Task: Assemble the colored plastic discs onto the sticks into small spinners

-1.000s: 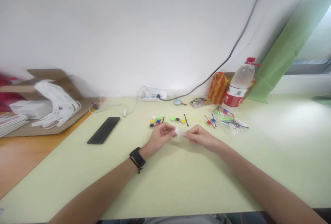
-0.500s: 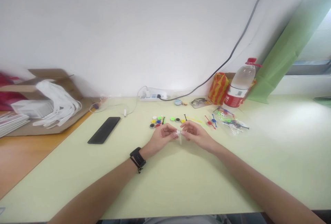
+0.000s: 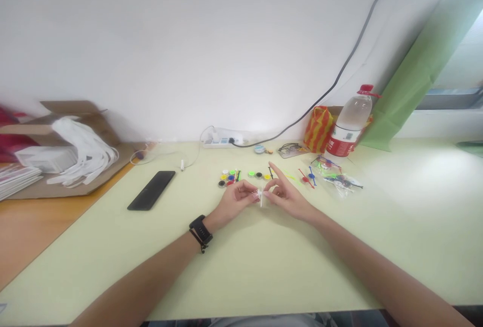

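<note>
Above the middle of the pale green table [image 3: 234,266], my left hand [image 3: 238,200] pinches a small white piece [image 3: 260,194] between thumb and fingers. A thin white stick stands upright at its right side. My right hand [image 3: 285,197] is at that side, index finger raised and thumb beside the stick; the thumb and another finger are close together at the piece. Just beyond my hands lie several small coloured discs [image 3: 251,173] and a black arrow-shaped stick [image 3: 270,170]. Further right are a red stick [image 3: 306,178] and a blue stick [image 3: 312,176].
A black phone [image 3: 151,190] lies on the left, near a cardboard box [image 3: 75,108] with white straps [image 3: 83,151]. Along the wall sits a power strip [image 3: 222,140]. A large bottle [image 3: 349,125] stands at the back right, behind plastic bags of parts [image 3: 341,181].
My right index finger has lifted away from the white piece and now points up. The thin white stick is seen more sharply and stands slightly further left. My left hand has hardly moved.
</note>
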Tool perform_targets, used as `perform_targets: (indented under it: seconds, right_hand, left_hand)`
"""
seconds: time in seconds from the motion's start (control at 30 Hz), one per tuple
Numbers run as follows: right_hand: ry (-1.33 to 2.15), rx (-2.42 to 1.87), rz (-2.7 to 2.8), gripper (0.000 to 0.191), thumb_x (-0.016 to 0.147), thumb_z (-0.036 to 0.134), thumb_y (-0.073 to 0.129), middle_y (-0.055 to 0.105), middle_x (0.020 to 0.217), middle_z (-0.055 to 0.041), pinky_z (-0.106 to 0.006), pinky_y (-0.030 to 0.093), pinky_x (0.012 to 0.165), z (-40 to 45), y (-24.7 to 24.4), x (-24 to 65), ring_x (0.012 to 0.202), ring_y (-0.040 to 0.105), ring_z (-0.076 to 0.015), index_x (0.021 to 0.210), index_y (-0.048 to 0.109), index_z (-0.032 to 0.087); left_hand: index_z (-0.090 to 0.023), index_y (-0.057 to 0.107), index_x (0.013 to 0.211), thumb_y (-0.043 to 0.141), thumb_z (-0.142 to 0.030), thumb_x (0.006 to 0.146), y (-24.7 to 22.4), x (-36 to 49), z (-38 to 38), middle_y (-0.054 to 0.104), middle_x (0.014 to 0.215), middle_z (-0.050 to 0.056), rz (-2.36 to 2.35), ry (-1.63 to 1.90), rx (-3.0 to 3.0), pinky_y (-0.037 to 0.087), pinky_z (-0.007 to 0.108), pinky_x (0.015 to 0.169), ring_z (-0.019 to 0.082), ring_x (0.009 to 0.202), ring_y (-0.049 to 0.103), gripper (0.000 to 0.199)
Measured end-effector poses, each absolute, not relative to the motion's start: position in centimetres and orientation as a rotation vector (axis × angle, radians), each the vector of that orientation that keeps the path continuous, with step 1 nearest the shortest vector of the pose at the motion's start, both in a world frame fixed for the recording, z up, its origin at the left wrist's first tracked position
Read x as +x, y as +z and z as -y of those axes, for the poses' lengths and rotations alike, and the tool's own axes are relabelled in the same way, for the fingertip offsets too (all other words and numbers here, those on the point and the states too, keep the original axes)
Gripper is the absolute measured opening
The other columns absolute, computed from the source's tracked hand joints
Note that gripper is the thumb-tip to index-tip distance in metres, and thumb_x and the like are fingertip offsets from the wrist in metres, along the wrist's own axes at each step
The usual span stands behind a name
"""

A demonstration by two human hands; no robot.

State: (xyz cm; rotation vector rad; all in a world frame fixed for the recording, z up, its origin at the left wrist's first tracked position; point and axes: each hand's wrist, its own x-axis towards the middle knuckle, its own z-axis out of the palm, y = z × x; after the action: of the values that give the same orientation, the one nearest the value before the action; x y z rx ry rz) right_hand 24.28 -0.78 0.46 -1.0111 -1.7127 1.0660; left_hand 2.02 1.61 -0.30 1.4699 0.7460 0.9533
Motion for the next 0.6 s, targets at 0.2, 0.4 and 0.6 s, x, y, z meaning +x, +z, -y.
perform_targets:
  seconds: [0.2,0.4,0.6]
  right_hand:
    - [1.080,-1.081,1.797,0.060,0.097,0.060,0.051,0.056,0.057,-0.0018,-0.029,0.042,0.057,0.51,0.96,24.46,0.055,0.051,-0.0142,0.054,0.056,0.019]
    - [1.213,-0.948,1.633,0.037,0.086,0.055,0.072,0.063,0.084,-0.0007,-0.028,0.051,0.063,0.78,0.94,23.87,0.067,0.058,-0.0136,0.092,0.059,0.022]
    - [1.198,-0.954,1.663,0.035,0.087,0.050,0.072,0.065,0.089,-0.0011,-0.029,0.050,0.063,0.65,0.33,23.93,0.065,0.056,-0.0125,0.104,0.057,0.022]
  left_hand:
    - [-0.016,0.067,0.094,0.084,-0.039,0.079,-0.08,2.08,-1.48,0.073,0.089,0.005,-0.780,0.954,1.449,0.061,0.037,0.086,0.020,0.084,0.074,0.033]
    - [-0.016,0.067,0.095,0.084,-0.040,0.079,-0.19,2.02,-1.51,0.074,0.091,0.006,-0.749,0.944,1.453,0.060,0.037,0.087,0.021,0.087,0.074,0.034]
    - [-0.016,0.067,0.096,0.084,-0.040,0.080,-0.33,1.98,-1.55,0.075,0.093,0.007,-0.749,0.900,1.445,0.060,0.039,0.090,0.022,0.090,0.074,0.034]
